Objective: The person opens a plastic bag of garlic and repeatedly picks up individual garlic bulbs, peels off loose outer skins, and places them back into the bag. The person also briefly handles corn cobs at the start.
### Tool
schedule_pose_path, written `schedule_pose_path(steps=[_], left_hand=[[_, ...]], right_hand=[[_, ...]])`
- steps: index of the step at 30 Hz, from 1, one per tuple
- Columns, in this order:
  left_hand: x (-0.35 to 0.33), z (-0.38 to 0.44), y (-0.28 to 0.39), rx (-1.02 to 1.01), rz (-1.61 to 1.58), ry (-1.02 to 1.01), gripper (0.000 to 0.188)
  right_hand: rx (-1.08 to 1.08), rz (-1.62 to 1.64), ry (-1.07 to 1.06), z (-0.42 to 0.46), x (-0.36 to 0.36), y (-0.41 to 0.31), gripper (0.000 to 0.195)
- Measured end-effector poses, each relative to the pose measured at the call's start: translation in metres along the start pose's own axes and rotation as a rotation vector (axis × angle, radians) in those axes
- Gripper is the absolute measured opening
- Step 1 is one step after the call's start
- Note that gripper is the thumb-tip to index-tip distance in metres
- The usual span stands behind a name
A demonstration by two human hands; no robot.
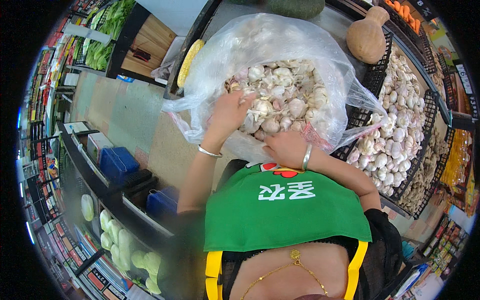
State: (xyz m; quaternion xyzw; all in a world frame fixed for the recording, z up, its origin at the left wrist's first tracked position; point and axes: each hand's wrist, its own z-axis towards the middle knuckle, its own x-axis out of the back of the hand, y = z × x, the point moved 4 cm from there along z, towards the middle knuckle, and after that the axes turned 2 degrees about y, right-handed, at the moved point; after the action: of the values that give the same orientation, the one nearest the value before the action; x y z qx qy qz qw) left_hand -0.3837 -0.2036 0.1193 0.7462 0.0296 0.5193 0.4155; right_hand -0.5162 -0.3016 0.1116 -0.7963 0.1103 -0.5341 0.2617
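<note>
A clear plastic bag [258, 41] stands before me with its mouth spread wide, filled with garlic bulbs [298, 108] and loose papery skins. My left hand [232, 110] reaches over the bag's left side, its fingertips down among the bulbs and skins. Whether they grip a bulb is hidden. At the near rim, my right hand [285, 147] has its fingers curled at the lowest bulbs, and I cannot see what is under them. Reddish printing [315, 135] marks the plastic just right of that hand.
To the right is a black crate of cleaner garlic [397, 138], with ginger [425, 176] beyond. A butternut squash [369, 35] rests behind that crate. One ear of corn [190, 63] lies left of the bag. Shelving with cabbages [120, 240] and blue boxes [117, 163] stands at left.
</note>
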Motion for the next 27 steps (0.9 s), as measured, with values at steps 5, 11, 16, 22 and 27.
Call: schedule_pose_path(steps=[5, 11, 16, 22, 27], left_hand=[[-0.027, -0.007, 0.012, -0.13, 0.411, 0.06, 0.042], [-0.042, 0.0, 0.009, -0.219, 0.562, 0.039, 0.052], [-0.037, 0.01, 0.001, -0.1, 0.409, 0.007, 0.056], [-0.03, 0.02, -0.021, 0.005, -0.311, 0.117, 0.06], [-0.028, 0.018, -0.016, 0.425, -0.961, -0.092, 0.059]], right_hand=[[-0.048, 0.214, 0.028, -0.018, -0.012, 0.04, 0.023], [-0.221, -0.026, 0.51, -0.011, 0.02, 0.069, 0.019], [-0.337, -0.388, 0.313, 0.02, 0.012, 0.098, 0.03], [-0.453, -0.412, -0.2, 0.042, 0.033, 0.087, 0.049], [-0.402, -0.348, 0.075, 0.035, 0.036, 0.093, 0.042]])
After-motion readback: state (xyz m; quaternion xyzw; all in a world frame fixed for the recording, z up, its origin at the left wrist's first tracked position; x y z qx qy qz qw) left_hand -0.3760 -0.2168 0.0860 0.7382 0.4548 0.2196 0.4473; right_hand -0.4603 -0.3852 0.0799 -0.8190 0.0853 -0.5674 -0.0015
